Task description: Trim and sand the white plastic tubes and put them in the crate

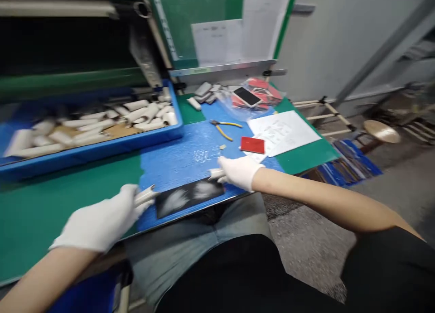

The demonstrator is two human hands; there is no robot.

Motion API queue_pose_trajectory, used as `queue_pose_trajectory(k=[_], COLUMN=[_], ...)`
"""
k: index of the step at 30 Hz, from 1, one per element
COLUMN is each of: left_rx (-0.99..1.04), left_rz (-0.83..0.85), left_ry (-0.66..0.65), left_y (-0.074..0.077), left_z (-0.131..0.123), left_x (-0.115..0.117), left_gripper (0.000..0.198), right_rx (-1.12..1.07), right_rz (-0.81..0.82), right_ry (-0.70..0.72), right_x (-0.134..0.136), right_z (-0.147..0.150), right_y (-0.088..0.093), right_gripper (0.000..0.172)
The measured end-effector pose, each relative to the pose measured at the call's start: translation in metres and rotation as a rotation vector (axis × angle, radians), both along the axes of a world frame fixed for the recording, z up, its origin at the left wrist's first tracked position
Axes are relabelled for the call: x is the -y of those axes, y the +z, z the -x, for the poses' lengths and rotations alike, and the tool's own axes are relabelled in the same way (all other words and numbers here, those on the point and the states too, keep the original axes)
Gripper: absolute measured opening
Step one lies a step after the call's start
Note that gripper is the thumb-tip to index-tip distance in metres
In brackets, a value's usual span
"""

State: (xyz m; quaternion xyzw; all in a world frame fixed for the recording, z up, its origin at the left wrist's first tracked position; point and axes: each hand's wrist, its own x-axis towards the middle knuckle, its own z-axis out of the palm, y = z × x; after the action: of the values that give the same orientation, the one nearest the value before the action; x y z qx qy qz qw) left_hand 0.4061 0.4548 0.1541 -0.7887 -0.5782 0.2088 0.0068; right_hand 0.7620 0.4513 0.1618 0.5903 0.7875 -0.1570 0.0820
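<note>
Both hands wear white gloves. My left hand (102, 220) is closed round one end of a long dark strip (188, 196), which lies along the front edge of the blue mat (190, 156). My right hand (238, 170) is closed on the strip's other end, fingers pressed together. The strip is blurred by motion, with pale smears on its dark surface. Its white ends stick out by each hand.
A blue tray (102, 147) of white tubes sits at the left. Yellow-handled pliers (224, 127), a red card (252, 145), a white sheet (283, 132), a phone (247, 96) on red packets and grey parts lie beyond. Green table surface (50, 199); a stool (380, 132) at right.
</note>
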Motion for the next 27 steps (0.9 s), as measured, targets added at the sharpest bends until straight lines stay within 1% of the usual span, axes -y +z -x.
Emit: queue_pose_trajectory(k=[1, 2, 5, 7, 8, 10, 12, 13, 16, 18, 21, 25, 27], left_rx=[-0.045, -0.053, 0.037, 0.116, 0.140, 0.140, 0.110, 0.100, 0.106, 0.107, 0.100, 0.038, 0.007], left_rz=[0.031, 0.035, -0.023, -0.036, -0.026, 0.007, 0.017, 0.015, 0.023, 0.097, 0.177, 0.135, 0.114], left_ry=[0.019, 0.024, 0.013, -0.025, -0.040, -0.054, -0.080, -0.113, -0.230, -0.257, -0.249, -0.306, -0.307], left_y=[-0.002, -0.003, -0.008, -0.010, -0.011, -0.013, -0.014, -0.013, -0.009, -0.005, 0.003, 0.010, 0.010], left_z=[0.000, -0.001, -0.002, -0.001, -0.001, -0.003, -0.010, -0.016, -0.033, -0.036, -0.031, -0.022, -0.020], left_x=[-0.002, -0.005, -0.006, -0.003, -0.001, 0.002, 0.003, 0.002, -0.002, -0.006, -0.009, -0.007, -0.005], left_gripper=[0.039, 0.043, 0.057, 0.058, 0.057, 0.055, 0.052, 0.052, 0.050, 0.047, 0.040, 0.042, 0.043], right_rx=[-0.005, -0.008, 0.004, 0.035, 0.054, 0.086, 0.072, 0.051, 0.058, 0.132, 0.173, 0.152, 0.156], right_rz=[-0.012, -0.033, -0.079, -0.060, -0.040, -0.001, 0.012, 0.007, -0.005, 0.032, 0.069, 0.034, 0.050], right_ry=[0.012, 0.016, -0.006, -0.014, -0.013, -0.011, 0.021, 0.062, 0.229, 0.295, 0.306, 0.382, 0.399], right_x=[-0.001, -0.003, -0.003, -0.001, 0.000, 0.001, 0.000, -0.001, -0.006, -0.010, -0.016, -0.023, -0.025], right_z=[-0.002, -0.004, -0.005, -0.004, -0.002, 0.004, 0.016, 0.024, 0.052, 0.062, 0.062, 0.057, 0.059], right_y=[-0.004, -0.008, -0.018, -0.024, -0.026, -0.028, -0.026, -0.023, -0.009, 0.000, 0.008, 0.009, 0.008], right_gripper=[0.046, 0.044, 0.050, 0.057, 0.057, 0.048, 0.040, 0.040, 0.048, 0.050, 0.043, 0.045, 0.041])
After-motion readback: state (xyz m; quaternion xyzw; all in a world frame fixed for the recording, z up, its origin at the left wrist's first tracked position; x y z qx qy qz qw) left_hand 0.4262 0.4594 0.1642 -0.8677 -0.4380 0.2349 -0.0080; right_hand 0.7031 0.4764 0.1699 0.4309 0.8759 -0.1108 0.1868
